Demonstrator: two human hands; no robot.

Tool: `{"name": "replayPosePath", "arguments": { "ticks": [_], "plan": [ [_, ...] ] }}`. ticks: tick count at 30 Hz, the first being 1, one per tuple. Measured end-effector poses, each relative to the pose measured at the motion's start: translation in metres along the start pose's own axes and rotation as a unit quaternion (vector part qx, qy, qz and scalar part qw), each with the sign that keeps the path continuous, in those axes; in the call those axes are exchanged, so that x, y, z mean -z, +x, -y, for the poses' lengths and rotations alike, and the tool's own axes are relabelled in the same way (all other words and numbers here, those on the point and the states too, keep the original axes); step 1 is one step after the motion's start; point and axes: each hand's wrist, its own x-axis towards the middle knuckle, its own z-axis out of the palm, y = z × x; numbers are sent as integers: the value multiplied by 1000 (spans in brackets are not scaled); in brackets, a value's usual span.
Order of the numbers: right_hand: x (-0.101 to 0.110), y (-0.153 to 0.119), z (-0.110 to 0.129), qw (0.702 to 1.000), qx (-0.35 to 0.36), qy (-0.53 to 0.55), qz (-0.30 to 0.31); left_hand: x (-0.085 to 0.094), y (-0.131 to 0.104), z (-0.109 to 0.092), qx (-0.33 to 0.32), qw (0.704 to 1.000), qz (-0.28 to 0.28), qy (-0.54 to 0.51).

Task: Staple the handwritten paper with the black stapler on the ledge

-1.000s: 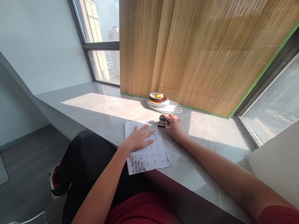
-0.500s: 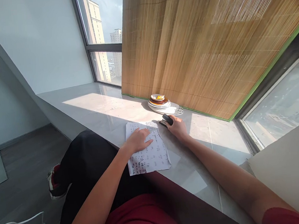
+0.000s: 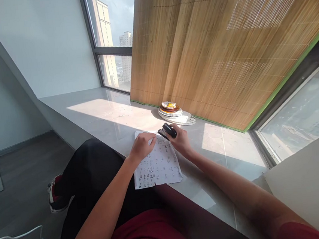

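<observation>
A black stapler [image 3: 167, 131] is in my right hand [image 3: 180, 140], its front end pointing left over the upper edge of the paper. My left hand [image 3: 142, 147] lies over the upper left of a white sheet of paper [image 3: 164, 166] covered in handwriting. Its thumb and fingers are drawn together on the sheet, close to the stapler's front; the fingertips are partly hidden. The paper lies on the pale tiled sill, its lower end reaching past the front edge above my lap.
Beyond the stapler stands a stack of plates [image 3: 170, 111] with a small yellow item on top. A bamboo blind [image 3: 198, 55] hangs behind it against the window. The tiled window sill [image 3: 97, 114] drops off along its front edge beside my knee [image 3: 92, 159].
My right hand has lifted the stapler and carried it left to the paper's top. My left hand has gone from spread flat to fingers drawn together. The paper has shifted slightly left.
</observation>
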Motion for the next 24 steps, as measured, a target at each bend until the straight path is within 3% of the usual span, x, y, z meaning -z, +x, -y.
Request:
{"name": "replayPosePath", "arguments": {
  "ticks": [3, 5, 8, 13, 16, 19, 21, 24],
  "plan": [
    [-11, -12, 13, 998, 16, 9, 66, 18, -1, 15, 80, 993, -83, 1],
    [-15, -16, 17, 994, 17, 3, 105, 26, -5, 30, 137, 984, -96, 56],
    [-10, -11, 14, 987, -15, -54, 149, 27, -12, 47, 215, 967, -70, 115],
    [26, 22, -10, 943, -131, -163, 259, 21, -16, 52, 238, 960, -26, 148],
    [54, 38, -33, 916, -221, -150, 298, 21, -16, 50, 245, 957, -18, 153],
    [77, 47, -59, 911, -241, -65, 328, 22, -16, 49, 250, 957, -13, 149],
    [83, 50, -76, 928, -218, 7, 301, 22, -16, 49, 254, 956, -10, 149],
    [75, 53, -101, 971, -168, 36, 164, 22, -16, 48, 261, 954, -6, 149]
  ]
}}
